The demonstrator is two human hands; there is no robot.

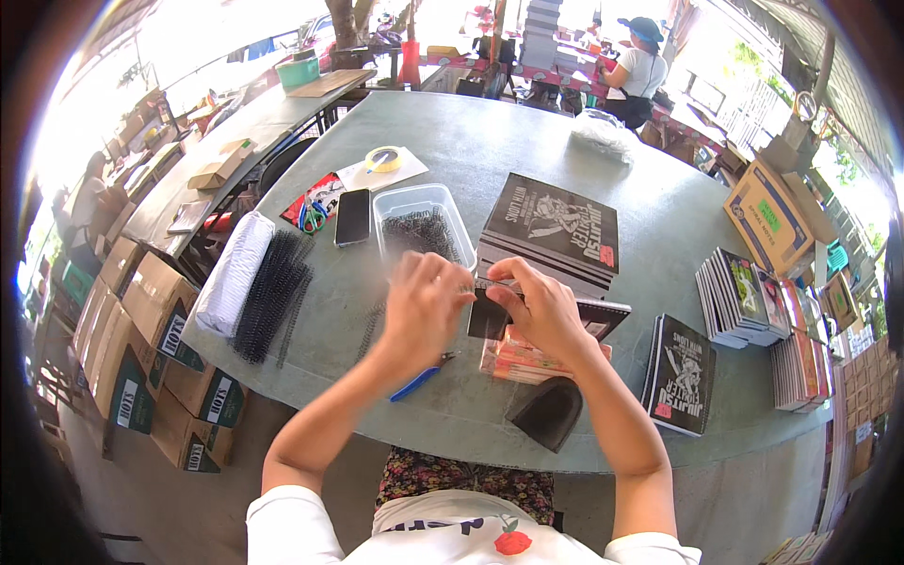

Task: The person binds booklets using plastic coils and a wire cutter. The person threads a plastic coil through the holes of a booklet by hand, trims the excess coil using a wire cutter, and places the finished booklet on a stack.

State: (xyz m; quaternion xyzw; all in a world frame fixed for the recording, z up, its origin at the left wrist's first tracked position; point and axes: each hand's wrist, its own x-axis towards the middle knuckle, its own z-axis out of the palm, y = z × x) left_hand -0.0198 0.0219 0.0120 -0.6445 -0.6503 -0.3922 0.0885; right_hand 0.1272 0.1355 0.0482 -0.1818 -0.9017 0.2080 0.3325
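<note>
My right hand (544, 309) is closed over the top edge of a black notebook (487, 318), thumb and forefinger pinched near its left end. Beside it, my left hand (424, 306) is curled with the fingers drawn together. Motion blurs it, and whatever it may hold cannot be made out. The notebook rests above a stack of orange-covered booklets (527, 358). Just beyond the hands stand stacked black notebooks (551, 221) and a clear plastic tub (441, 196) of short black spiral coils (424, 229). Blue-handled pliers (414, 383) lie below my left hand.
Left on the table are long black coils (268, 297), a white roll (235, 273), a phone (353, 218), scissors (312, 217) and tape (383, 160). A dark wedge-shaped piece (546, 414) lies near the front edge. More notebooks (680, 375) and a carton (770, 217) stand right.
</note>
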